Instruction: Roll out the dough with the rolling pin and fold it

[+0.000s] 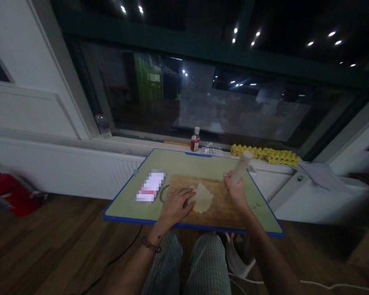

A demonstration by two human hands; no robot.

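A thin, uneven sheet of dough (204, 198) lies on a wooden cutting board (223, 215). My left hand (177, 205) rests palm down over the board's left side, fingers stretched out and touching the dough's left edge. Raised above the right side of the board, my right hand (235, 189) is closed around a pale cylinder (242, 166). It tilts up and away, its far end a little wider; motion blur hides its exact kind.
The board sits on a small green table (187, 159) with a blue rim. A phone (150, 187) lies at left. Along the sill stand a small red-labelled bottle (195, 140), a clear bottle (102, 124) and a yellow egg tray (264, 155). A fire extinguisher (12, 192) is far left.
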